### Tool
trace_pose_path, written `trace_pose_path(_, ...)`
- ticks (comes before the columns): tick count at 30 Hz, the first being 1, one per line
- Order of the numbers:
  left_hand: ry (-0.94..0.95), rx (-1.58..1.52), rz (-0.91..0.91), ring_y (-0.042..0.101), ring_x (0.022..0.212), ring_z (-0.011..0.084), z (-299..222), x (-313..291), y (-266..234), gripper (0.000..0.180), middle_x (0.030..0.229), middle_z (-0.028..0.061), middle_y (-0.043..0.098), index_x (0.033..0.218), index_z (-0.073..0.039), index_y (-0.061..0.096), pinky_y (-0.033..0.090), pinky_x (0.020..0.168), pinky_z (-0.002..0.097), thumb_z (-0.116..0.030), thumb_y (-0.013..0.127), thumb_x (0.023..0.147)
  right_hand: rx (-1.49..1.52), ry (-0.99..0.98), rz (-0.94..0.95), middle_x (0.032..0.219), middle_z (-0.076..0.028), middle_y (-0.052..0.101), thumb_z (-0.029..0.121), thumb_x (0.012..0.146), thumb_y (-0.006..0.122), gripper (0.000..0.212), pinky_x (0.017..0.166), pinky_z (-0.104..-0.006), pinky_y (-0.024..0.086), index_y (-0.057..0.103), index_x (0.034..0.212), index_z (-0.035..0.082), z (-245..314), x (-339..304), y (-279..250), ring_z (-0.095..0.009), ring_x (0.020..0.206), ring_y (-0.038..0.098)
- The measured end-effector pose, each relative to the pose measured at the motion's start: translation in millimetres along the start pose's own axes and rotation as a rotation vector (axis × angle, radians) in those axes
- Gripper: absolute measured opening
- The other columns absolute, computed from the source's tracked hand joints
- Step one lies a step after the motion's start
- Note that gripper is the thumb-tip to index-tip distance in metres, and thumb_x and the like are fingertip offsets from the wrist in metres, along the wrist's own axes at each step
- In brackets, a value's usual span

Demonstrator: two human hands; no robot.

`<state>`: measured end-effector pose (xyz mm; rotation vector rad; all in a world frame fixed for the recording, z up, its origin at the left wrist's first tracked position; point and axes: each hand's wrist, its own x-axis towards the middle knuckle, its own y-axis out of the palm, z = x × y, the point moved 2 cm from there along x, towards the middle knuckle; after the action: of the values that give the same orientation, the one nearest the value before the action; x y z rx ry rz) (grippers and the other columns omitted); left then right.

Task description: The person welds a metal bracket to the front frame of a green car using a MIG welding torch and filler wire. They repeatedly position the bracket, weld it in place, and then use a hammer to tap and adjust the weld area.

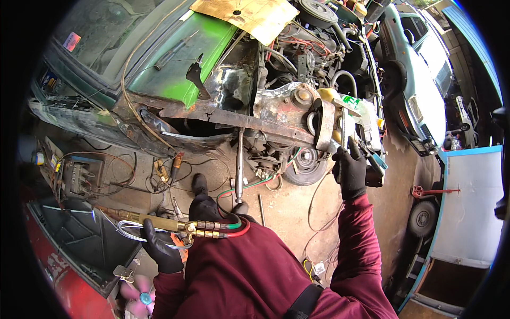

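Observation:
My left hand (160,249), in a black glove, is closed around a brass gas torch (162,222) and a loose coil of thin pale wire (129,233). The torch points left; a green hose (231,226) and a red hose (245,229) run from its valve end. My right hand (350,169), also gloved, is at the front end of the car's bare metal inner fender (284,106). Its fingers are bent around a narrow metal piece (344,125), whose kind I cannot make out. Beside it are a curved metal strap (324,125) and a white plastic bottle (366,119).
An exposed engine (308,58) lies behind the fender, with cardboard (249,16) over the green cowl. A metal post (239,165) stands below the fender edge. Hoses and cables cross the floor near a welding machine (82,175). A pink fan (139,295) is at lower left.

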<state>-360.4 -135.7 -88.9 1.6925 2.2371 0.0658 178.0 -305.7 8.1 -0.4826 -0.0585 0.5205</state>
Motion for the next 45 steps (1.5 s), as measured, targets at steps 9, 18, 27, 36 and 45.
trace_pose_path(9, -0.045, -0.056, 0.050, 0.065, 0.123, 0.0293, -12, -29, 9, 0.047, 0.137, 0.0130, 0.063, 0.143, -0.003, 0.059, 0.053, 0.106, 0.0471, -0.038, 0.065, 0.112, -0.295, -0.075, 0.066, 0.089, -0.007, 0.073, 0.022, 0.105, 0.075, 0.077, 0.055, -0.0271, 0.048, 0.038, 0.167, -0.004, -20, -3, 0, -0.008, 0.062, 0.060)
trace_pose_path(18, -0.111, -0.164, 0.142, 0.066, 0.116, 0.0238, -26, -52, 31, 0.033, 0.125, 0.0103, 0.066, 0.131, -0.006, 0.064, 0.054, 0.103, 0.0451, -0.031, 0.069, 0.110, -0.636, -0.216, -0.071, 0.097, -0.019, 0.073, 0.039, 0.098, 0.080, 0.085, 0.079, -0.0485, 0.057, 0.044, 0.165, 0.002, -6, -14, -4, -0.036, 0.086, 0.073)
trace_pose_path(27, 0.076, 0.017, 0.415, 0.061, 0.125, 0.0199, -52, -90, 73, 0.031, 0.135, 0.0126, 0.060, 0.138, -0.003, 0.059, 0.049, 0.113, 0.0409, -0.025, 0.049, 0.120, -0.108, -0.482, 0.456, 0.123, -0.020, 0.071, 0.018, 0.104, 0.075, 0.067, 0.092, -0.0381, 0.059, 0.049, 0.163, 0.000, 98, -128, 22, -0.026, 0.104, 0.072)
trace_pose_path(36, -0.241, 0.015, 0.604, 0.069, 0.119, 0.0252, -64, -139, 134, 0.039, 0.125, 0.0137, 0.066, 0.140, -0.006, 0.054, 0.058, 0.107, 0.0457, -0.036, 0.057, 0.116, -0.016, -0.318, 1.123, 0.146, -0.026, 0.067, 0.049, 0.105, 0.072, 0.082, 0.109, -0.0445, 0.055, 0.043, 0.165, 0.000, 122, -186, 10, -0.038, 0.133, 0.068)
trace_pose_path(45, -0.442, -0.072, 0.961, 0.076, 0.077, 0.0233, -76, -144, 170, 0.042, 0.110, 0.0161, 0.076, 0.133, -0.001, 0.060, 0.064, 0.068, 0.0381, -0.038, 0.060, 0.115, 0.203, 0.179, 0.805, 0.116, -0.004, 0.075, 0.025, 0.104, 0.080, 0.062, 0.086, -0.0242, 0.054, 0.056, 0.155, 0.000, 99, -209, -27, -0.006, 0.096, 0.066)
